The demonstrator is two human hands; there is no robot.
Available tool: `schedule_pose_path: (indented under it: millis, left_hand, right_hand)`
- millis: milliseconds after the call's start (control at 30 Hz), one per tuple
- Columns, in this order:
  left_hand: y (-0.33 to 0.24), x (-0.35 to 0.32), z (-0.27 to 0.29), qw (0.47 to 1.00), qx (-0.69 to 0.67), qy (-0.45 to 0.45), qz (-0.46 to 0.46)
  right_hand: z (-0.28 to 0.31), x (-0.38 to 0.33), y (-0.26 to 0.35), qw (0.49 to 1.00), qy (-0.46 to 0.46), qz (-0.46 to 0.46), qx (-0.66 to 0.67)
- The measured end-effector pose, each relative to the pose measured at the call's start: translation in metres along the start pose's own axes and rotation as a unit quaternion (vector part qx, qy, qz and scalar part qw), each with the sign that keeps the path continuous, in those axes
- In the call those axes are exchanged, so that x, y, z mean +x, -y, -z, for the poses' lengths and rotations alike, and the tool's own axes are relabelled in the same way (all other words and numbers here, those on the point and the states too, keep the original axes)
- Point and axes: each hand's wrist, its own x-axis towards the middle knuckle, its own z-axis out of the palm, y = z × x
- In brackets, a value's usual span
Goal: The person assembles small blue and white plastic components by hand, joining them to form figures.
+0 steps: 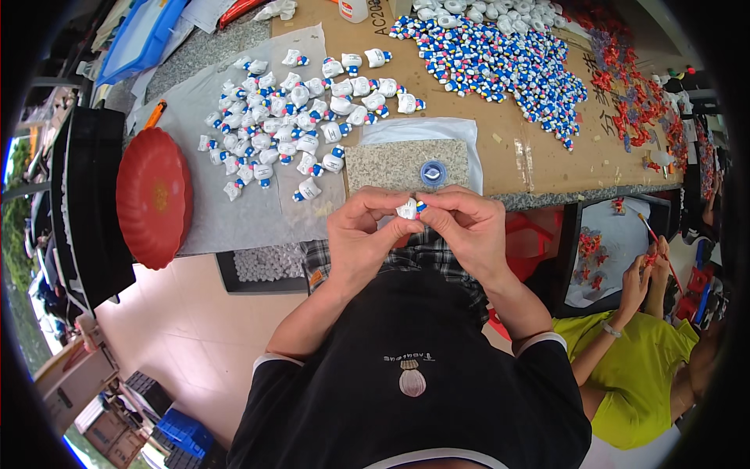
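Head view: left hand [361, 238] and right hand [467, 228] both pinch one small white toy figure with blue and pink paint [408, 209]; grey stone slab [391, 165] at 12 o'clock.

Both hands, left hand [361, 234] and right hand [467, 227], meet on a figurine [408, 209] just before the slab [391, 166]. Behind-left of the slab lies a pile [297, 117] on a sheet [234, 211]; the bowl [154, 197] sits at its left edge.

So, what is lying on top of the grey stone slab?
On the grey stone slab sits only a small round blue paint pot. Both hands cover its near edge.
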Motion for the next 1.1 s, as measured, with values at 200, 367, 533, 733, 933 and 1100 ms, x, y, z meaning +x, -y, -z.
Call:
schedule_pose_path:
  millis: [200,367,533,733,933,1100]
  left_hand:
    - [-0.001,0.006,0.001,1.0,0.027,0.012,-0.01]
    - [-0.023,0.022,0.011,0.989,0.145,-0.016,-0.022]
    - [-0.065,0.065,0.068,0.804,0.502,-0.25,-0.196]
    - [-0.083,0.09,0.106,0.66,0.658,-0.313,-0.182]
    - [-0.052,0.133,-0.002,0.787,0.557,-0.02,-0.265]
    - [0.005,0.233,-0.089,0.751,0.551,0.119,-0.343]
  right_hand:
    - [-0.002,0.002,-0.004,0.999,-0.012,-0.014,0.051]
    - [0.009,0.025,0.01,0.996,0.052,-0.044,0.057]
    - [0.076,0.071,0.012,0.947,-0.183,0.065,-0.255]
    - [0.109,0.102,-0.009,0.791,-0.184,0.264,-0.52]
    - [0.099,0.09,-0.018,0.794,-0.215,0.235,-0.517]
    - [0.093,0.087,-0.029,0.789,-0.221,0.302,-0.487]
